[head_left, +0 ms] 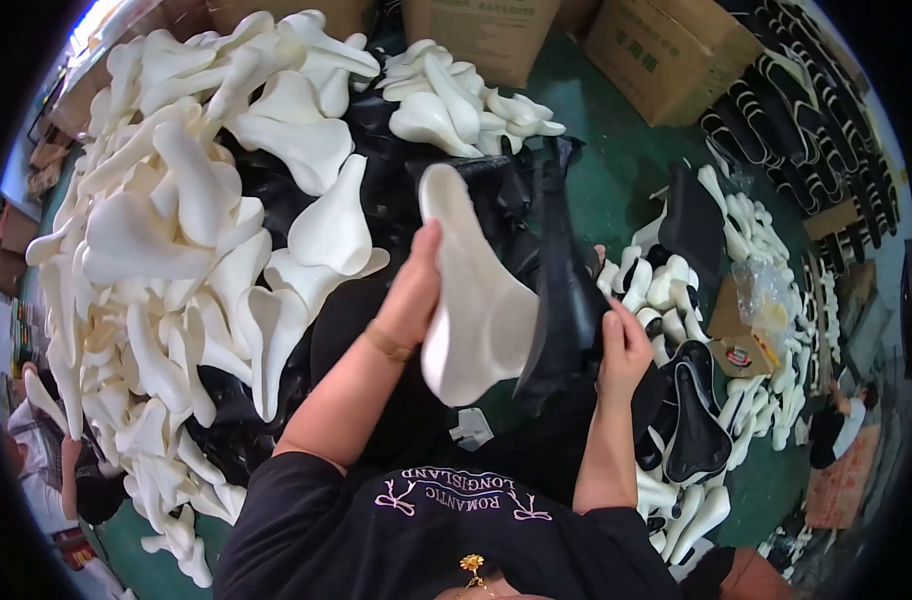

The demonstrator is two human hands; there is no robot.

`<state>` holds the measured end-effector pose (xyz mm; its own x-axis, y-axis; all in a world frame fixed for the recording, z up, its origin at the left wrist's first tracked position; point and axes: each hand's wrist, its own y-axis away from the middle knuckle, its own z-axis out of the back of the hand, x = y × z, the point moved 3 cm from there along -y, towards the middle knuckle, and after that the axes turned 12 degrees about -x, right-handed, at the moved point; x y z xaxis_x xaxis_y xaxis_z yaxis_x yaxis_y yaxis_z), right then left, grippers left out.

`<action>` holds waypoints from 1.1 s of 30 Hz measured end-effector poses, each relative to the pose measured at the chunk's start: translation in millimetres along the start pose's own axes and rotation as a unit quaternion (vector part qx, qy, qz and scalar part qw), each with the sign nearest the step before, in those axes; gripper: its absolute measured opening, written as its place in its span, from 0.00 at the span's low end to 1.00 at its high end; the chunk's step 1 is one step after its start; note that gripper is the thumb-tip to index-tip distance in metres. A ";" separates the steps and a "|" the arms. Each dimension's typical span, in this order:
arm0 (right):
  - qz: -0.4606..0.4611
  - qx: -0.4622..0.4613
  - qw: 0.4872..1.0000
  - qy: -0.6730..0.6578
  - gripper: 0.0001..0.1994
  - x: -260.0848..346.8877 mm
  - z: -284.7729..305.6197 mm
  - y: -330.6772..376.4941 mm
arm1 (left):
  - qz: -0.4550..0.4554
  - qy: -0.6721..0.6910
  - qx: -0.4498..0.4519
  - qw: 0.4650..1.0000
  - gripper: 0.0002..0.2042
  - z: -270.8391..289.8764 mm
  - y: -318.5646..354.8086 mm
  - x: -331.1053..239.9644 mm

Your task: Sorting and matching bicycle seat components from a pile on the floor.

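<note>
In my left hand (413, 290) is a white foam bicycle saddle pad (466, 300), held upright by its left edge with the narrow nose up. Its shallow hollow side faces me. A black saddle cover (561, 310), thin and glossy, hangs beside the pad's right edge. The fingers of my right hand (624, 345) are pinched on the cover's right side. The cover's lower corner lies close to the pad's wide end; I cannot tell whether they touch. Below them, a small white tag or card (471, 428) rests near my lap.
A big heap of white saddle pads (136, 240) rises at the left, over black sheeting. A smaller pad pile (446, 100) lies ahead. Finished-looking black saddles (698, 420) and white pads are at the right. Cardboard boxes (666, 60) stand behind; another person (841, 420) is far right.
</note>
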<state>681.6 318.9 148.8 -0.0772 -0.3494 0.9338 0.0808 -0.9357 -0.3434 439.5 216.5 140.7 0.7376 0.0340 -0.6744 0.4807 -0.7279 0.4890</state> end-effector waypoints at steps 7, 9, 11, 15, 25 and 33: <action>0.176 0.089 0.979 0.055 0.09 40.2 -35.7 21.8 | 0.019 -0.005 0.039 0.999 0.31 4.3 -3.1 20.7; 0.164 0.096 0.979 0.076 0.09 40.7 -36.7 22.9 | 0.027 -0.003 0.040 0.999 0.31 0.8 -0.7 21.1; 0.172 0.093 0.978 0.066 0.09 39.0 -40.8 22.1 | 0.034 0.031 0.058 0.997 0.29 -3.3 1.6 20.3; 0.197 0.098 0.974 0.059 0.09 39.8 -47.6 21.7 | 0.011 0.026 0.066 0.997 0.29 2.4 -1.3 20.7; 0.252 0.101 0.959 0.084 0.09 44.0 -57.6 27.7 | 0.000 0.043 0.087 0.995 0.30 7.8 -2.7 22.2; 0.324 0.057 0.932 0.152 0.09 46.3 -63.7 27.3 | -0.025 0.044 0.069 0.996 0.21 5.8 -1.2 17.7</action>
<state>617.0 274.1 176.2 -0.2521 -0.8528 0.4573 0.3120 -0.5189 -0.7958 449.2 214.0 124.9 0.7558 0.1282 -0.6421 0.4523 -0.8113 0.3704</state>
